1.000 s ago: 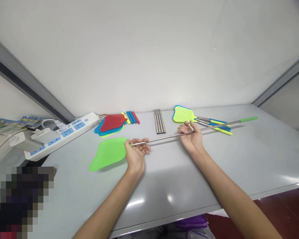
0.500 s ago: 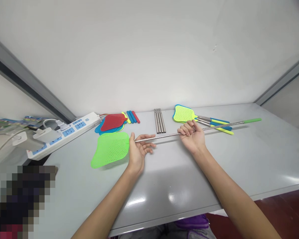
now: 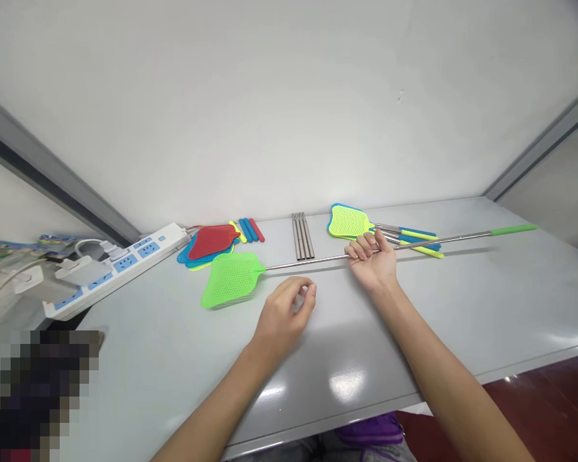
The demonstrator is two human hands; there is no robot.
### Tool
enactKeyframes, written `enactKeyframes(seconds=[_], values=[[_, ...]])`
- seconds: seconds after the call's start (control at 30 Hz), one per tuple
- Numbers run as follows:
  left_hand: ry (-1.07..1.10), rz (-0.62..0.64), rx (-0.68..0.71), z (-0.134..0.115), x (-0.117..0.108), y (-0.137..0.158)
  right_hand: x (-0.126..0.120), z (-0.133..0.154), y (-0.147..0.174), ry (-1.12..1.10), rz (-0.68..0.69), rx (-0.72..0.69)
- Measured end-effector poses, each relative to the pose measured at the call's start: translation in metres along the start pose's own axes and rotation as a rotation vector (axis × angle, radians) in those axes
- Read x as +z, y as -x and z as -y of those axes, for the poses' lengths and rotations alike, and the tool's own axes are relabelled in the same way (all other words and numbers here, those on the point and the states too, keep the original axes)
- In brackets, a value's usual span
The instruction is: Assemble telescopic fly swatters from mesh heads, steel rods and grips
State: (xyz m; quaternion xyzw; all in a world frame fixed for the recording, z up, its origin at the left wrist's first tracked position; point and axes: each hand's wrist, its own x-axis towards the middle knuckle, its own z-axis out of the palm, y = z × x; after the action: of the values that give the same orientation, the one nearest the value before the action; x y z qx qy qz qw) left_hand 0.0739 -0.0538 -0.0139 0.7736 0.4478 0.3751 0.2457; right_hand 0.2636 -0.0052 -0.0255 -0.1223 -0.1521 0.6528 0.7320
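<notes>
A fly swatter with a light-green perforated head (image 3: 232,279), a long thin metal rod (image 3: 313,261) and a green grip (image 3: 513,229) stretches across the view, a little above the table. My right hand (image 3: 373,260), palm up, has its fingers curled around the middle of the rod. Below the rod, apart from it, is my left hand (image 3: 286,314). Its fingers are loosely curled, with the thumb close to the fingertips, and nothing shows in them. Behind my right hand lies a group of fly swatters with yellow-green and blue heads (image 3: 349,221).
Red and blue swatter heads (image 3: 214,241) are stacked at the back left, beside several coloured grips (image 3: 248,230). Several metal tubes (image 3: 302,236) lie side by side near the wall. A white power strip (image 3: 139,260) with plugged-in chargers (image 3: 83,273) runs along the left.
My left hand has let go of the rod near the swatter's head, moved down and right, and curled up. The swatter has shifted rightward, still held in my right hand.
</notes>
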Motion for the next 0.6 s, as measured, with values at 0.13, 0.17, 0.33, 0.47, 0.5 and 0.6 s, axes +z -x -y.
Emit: enactKeyframes(seconds=[0.13,0.17,0.33,0.47,0.5,0.6], values=[[-0.149,-0.127,0.159,0.005,-0.005,-0.007,-0.001,0.002,-0.002,0.015,-0.005,0.022],[-0.208,-0.122,0.133,0.009,-0.007,-0.009,-0.001,0.003,-0.002,0.014,-0.006,0.03],[-0.415,0.089,0.044,0.028,-0.017,-0.015,-0.001,0.006,-0.003,-0.02,-0.017,0.043],[-0.429,0.229,0.08,0.03,-0.022,-0.017,-0.003,0.011,-0.004,-0.035,-0.028,0.036],[-0.424,0.247,0.087,0.03,-0.023,-0.018,-0.005,0.013,-0.004,-0.035,-0.028,0.031],[-0.403,0.301,0.071,0.031,-0.026,-0.02,-0.009,0.017,-0.006,-0.023,-0.025,0.031]])
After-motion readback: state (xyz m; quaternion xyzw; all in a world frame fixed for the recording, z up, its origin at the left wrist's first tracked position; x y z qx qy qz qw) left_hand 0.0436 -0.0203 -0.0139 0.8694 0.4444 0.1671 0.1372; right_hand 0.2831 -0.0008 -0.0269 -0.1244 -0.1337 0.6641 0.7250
